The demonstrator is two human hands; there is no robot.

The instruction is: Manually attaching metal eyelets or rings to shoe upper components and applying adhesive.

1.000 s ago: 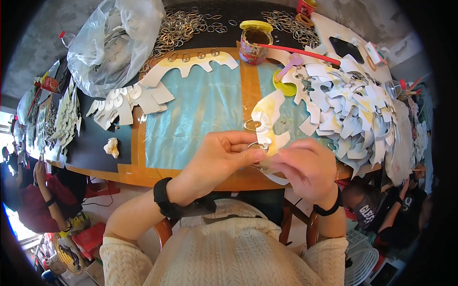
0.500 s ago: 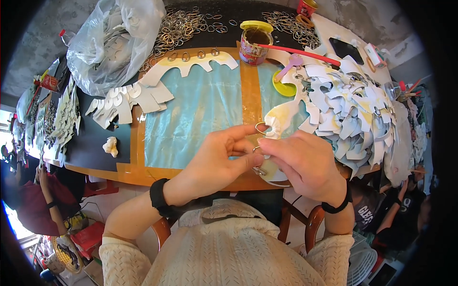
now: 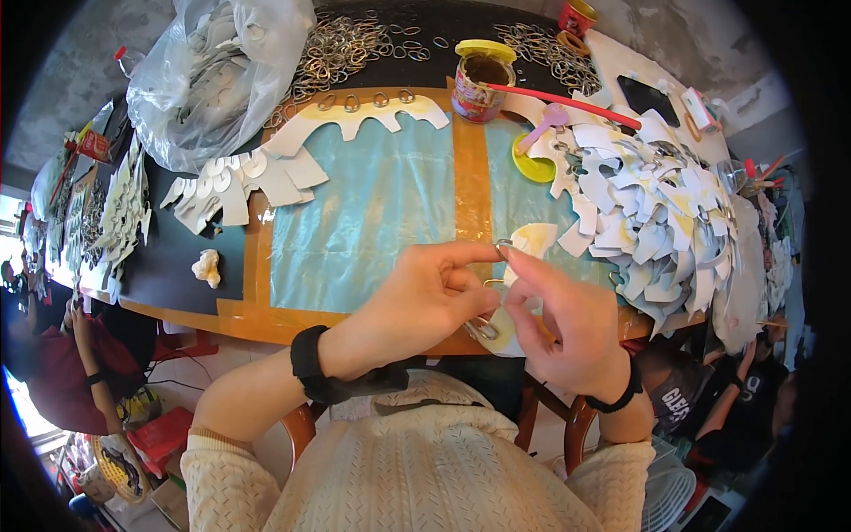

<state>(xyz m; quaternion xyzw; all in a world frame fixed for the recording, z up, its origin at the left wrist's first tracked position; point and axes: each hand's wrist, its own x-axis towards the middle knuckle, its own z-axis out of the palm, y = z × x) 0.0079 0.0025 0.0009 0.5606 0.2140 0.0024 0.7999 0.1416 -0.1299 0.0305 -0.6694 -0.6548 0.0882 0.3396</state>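
Observation:
Low over the table's near edge, my left hand [image 3: 434, 288] is closed on a white scalloped piece [image 3: 534, 239] smeared with yellowish glue. Its index finger reaches out to a metal ring [image 3: 503, 243] at the piece. My right hand [image 3: 572, 324] meets that fingertip from the right, its fingertips pinched at the same ring; part of the ring is hidden. More metal rings [image 3: 482, 329] hang on the piece below my left thumb.
A glue tin [image 3: 480, 93] with a red stick stands behind my hands. Right lies a heap of white pieces [image 3: 656, 204]; left, a fanned stack [image 3: 253, 184] and a plastic bag [image 3: 217, 80]. Loose rings [image 3: 341, 53] lie at the back. People sit on both sides.
My right hand has shifted its fingers up to the ring by my left fingertip. The part of the white piece between my hands has folded down and away from my right thumb.

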